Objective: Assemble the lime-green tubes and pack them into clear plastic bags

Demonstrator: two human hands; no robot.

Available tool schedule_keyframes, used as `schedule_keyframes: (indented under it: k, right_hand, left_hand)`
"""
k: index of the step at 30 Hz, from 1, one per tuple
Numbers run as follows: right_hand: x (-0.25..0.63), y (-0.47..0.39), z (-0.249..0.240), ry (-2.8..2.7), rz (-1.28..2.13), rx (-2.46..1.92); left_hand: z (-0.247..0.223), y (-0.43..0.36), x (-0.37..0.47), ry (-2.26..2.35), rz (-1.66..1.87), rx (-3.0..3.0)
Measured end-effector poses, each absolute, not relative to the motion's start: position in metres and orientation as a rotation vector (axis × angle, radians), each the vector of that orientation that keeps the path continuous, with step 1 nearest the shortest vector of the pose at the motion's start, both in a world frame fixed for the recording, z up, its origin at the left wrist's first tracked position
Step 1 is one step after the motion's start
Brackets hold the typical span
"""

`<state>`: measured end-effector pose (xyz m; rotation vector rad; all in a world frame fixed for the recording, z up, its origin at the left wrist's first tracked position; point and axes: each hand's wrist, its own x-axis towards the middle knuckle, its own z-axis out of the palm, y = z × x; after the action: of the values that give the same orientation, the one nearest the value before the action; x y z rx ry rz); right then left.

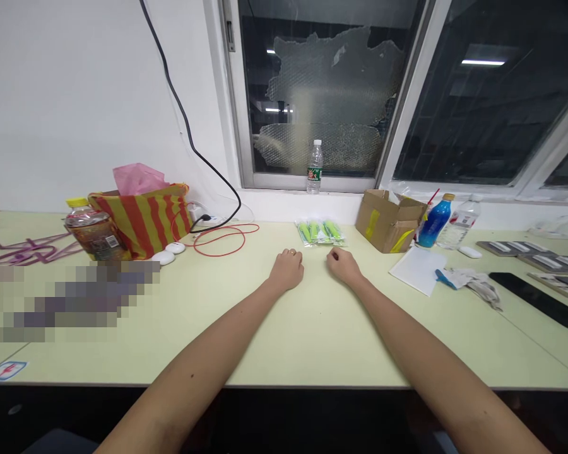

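My left hand (287,270) rests on the pale green tabletop (322,340) with its fingers curled under, and a ring shows on one finger. Beside it, with a small gap between, my right hand (344,267) lies on its side in a loose fist. Nothing shows in either hand. Just beyond them are several bright green items in clear plastic packets (319,232), lying side by side near the wall. Neither hand touches the packets; what exactly is inside them is too small to tell.
Left: striped bag (144,221), drink bottle (97,232), red cord (218,252), purple hangers (33,251). Right: cardboard box (378,217), blue bottle (434,222), white paper (419,270), glove (478,285), black flat panel (537,299). A water bottle (315,167) stands on the windowsill.
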<state>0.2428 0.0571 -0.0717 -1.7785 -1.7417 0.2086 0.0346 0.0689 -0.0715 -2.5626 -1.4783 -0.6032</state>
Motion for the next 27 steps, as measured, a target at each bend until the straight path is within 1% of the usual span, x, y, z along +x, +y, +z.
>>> schedule_keyframes:
  k: [3,6,9,12,14,17,23,27]
  right_hand:
    - [0.248,0.068,-0.073,-1.525,0.307,-1.702]
    - [0.238,0.075,-0.072,-1.548,0.355,-1.694]
    - [0.216,0.078,-0.071,-1.747,0.267,-1.745]
    - [0.199,0.078,-0.073,-1.913,0.102,-1.783]
    - [0.196,0.077,-0.075,-1.963,0.021,-1.789]
    - [0.198,0.077,-0.076,-1.98,-0.009,-1.803]
    - [0.203,0.071,-0.075,-1.881,0.044,-1.748]
    - [0.209,0.06,-0.07,-1.754,0.055,-1.695]
  left_hand:
    - [-0.074,0.075,0.037,-1.478,-0.632,-2.548]
    - [-0.077,0.085,0.042,-1.508,-0.665,-2.529]
    - [-0.079,0.099,0.047,-1.478,-0.692,-2.565]
    - [-0.08,0.112,0.051,-1.464,-0.635,-2.646]
    - [-0.08,0.119,0.053,-1.461,-0.577,-2.688]
    - [-0.078,0.121,0.054,-1.434,-0.547,-2.702]
    - [-0.074,0.099,0.047,-1.374,-0.602,-2.625]
    - [-0.072,0.063,0.037,-1.153,-0.626,-2.647]
